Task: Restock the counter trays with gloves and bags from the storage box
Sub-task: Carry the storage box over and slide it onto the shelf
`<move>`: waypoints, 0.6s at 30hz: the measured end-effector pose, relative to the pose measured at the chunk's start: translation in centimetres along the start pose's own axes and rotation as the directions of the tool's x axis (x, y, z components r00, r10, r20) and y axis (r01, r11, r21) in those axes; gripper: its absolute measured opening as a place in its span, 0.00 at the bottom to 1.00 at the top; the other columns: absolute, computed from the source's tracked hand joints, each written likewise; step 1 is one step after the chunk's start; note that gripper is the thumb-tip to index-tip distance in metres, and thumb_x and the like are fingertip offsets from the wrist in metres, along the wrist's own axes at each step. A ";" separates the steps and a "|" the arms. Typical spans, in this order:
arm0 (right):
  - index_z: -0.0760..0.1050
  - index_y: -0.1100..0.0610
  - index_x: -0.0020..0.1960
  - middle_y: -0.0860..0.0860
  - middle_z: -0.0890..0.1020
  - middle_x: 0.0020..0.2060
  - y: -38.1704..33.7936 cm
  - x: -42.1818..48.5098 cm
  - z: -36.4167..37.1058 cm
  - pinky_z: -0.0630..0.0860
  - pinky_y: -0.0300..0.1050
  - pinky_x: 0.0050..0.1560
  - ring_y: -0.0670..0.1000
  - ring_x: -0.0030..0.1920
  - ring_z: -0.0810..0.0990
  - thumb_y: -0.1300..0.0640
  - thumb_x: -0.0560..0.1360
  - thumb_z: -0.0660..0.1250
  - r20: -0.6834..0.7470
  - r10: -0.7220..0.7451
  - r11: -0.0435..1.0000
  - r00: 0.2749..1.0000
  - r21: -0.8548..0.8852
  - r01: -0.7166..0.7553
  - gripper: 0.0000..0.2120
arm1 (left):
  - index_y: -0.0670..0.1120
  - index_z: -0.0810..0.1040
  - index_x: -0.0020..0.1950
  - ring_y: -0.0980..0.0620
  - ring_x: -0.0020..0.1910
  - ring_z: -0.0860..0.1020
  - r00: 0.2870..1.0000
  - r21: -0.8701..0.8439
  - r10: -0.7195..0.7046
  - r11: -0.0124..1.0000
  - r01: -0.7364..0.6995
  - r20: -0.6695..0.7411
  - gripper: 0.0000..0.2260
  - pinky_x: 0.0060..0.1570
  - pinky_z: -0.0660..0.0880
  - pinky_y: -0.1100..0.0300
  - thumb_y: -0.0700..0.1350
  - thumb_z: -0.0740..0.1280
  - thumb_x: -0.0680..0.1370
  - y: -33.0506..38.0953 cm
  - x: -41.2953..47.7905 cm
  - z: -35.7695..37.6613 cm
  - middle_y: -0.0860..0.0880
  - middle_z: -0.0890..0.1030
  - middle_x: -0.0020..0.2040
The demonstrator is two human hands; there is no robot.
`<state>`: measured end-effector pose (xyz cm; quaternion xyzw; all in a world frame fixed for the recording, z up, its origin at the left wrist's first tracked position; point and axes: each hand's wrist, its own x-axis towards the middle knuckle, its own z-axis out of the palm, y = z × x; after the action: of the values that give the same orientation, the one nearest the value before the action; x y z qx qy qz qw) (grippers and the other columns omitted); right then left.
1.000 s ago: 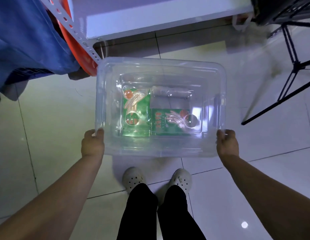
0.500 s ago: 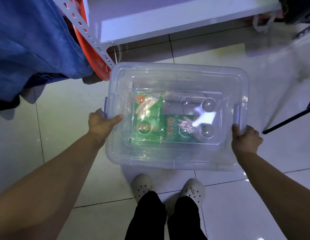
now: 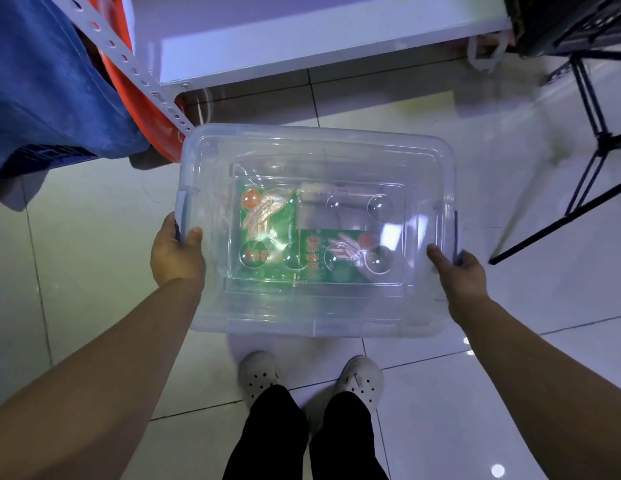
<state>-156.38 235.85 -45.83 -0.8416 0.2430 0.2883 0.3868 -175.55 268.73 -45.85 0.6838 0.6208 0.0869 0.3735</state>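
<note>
Currently held: clear, lidded rectangular plastic storage box (image 3: 316, 317), level between both hands over the pale tiled floor (image 3: 77, 271).
Contents: two flat green printed glove packets (image 3: 264, 230) lying on its bottom.
Left hand (image 3: 177, 254): curled round the left side handle, thumb on the lid.
Right hand (image 3: 458, 271): gripping the right handle likewise.
Handling: probably light, stiff, smooth-walled; the side handles give the surest hold.
</note>
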 end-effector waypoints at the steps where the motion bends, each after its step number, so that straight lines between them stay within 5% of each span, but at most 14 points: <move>1: 0.74 0.65 0.58 0.59 0.79 0.44 -0.2 0.0 0.0 0.74 0.46 0.42 0.56 0.40 0.76 0.46 0.70 0.71 -0.034 -0.055 0.998 0.998 -0.005 0.055 0.26 | 0.46 0.73 0.62 0.42 0.53 0.77 1.000 -0.004 -0.021 1.000 0.021 0.011 0.12 0.56 0.72 0.53 0.45 0.63 0.78 0.1 0.1 0.0 0.45 0.79 0.53; 3: 0.75 0.68 0.48 0.59 0.74 0.37 -0.4 -0.2 0.4 0.71 0.45 0.35 0.56 0.35 0.73 0.48 0.69 0.71 -0.098 -0.153 0.987 0.983 -0.053 0.149 0.22 | 0.47 0.70 0.67 0.42 0.58 0.75 0.998 0.010 -0.051 0.999 0.050 0.029 0.17 0.62 0.71 0.51 0.46 0.62 0.79 0.2 0.2 -0.1 0.43 0.77 0.60; 6: 0.74 0.65 0.47 0.62 0.74 0.44 -0.3 -0.5 1.1 0.72 0.54 0.46 0.60 0.46 0.73 0.50 0.71 0.68 -0.222 -0.263 0.946 0.939 -0.249 0.206 0.18 | 0.46 0.67 0.70 0.40 0.60 0.74 0.998 0.063 -0.044 0.997 0.042 0.041 0.19 0.64 0.70 0.49 0.47 0.61 0.79 0.1 0.1 0.0 0.42 0.76 0.63; 9: 0.71 0.62 0.47 0.57 0.71 0.43 -0.2 -0.9 1.6 0.69 0.51 0.47 0.60 0.44 0.72 0.53 0.74 0.66 -0.248 -0.341 0.928 0.907 -0.244 0.282 0.12 | 0.47 0.66 0.70 0.39 0.60 0.74 0.998 0.088 -0.035 0.996 0.031 0.049 0.18 0.63 0.70 0.48 0.47 0.59 0.80 0.1 0.0 0.0 0.41 0.75 0.64; 15: 0.65 0.56 0.47 0.49 0.68 0.34 0.0 -0.4 0.9 0.66 0.43 0.35 0.51 0.33 0.68 0.54 0.77 0.61 -0.051 -0.252 0.964 0.966 -0.103 0.246 0.07 | 0.41 0.62 0.67 0.35 0.54 0.73 0.988 0.248 -0.060 0.968 0.023 0.141 0.17 0.49 0.68 0.50 0.48 0.55 0.81 0.0 -0.2 -0.2 0.36 0.73 0.60; 18: 0.66 0.57 0.43 0.51 0.67 0.32 -0.8 -1.0 -0.7 0.64 0.42 0.32 0.51 0.31 0.66 0.55 0.76 0.62 -0.008 -0.220 0.973 0.975 -0.080 0.219 0.07 | 0.36 0.66 0.62 0.34 0.54 0.74 0.990 0.305 -0.086 0.951 0.048 0.112 0.17 0.49 0.69 0.49 0.48 0.56 0.81 1.4 -1.4 -1.1 0.33 0.74 0.59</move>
<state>-156.36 235.96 -44.36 -0.8802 0.1403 0.2461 0.3809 -175.39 267.92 -43.75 0.7153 0.6253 -0.0639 0.3053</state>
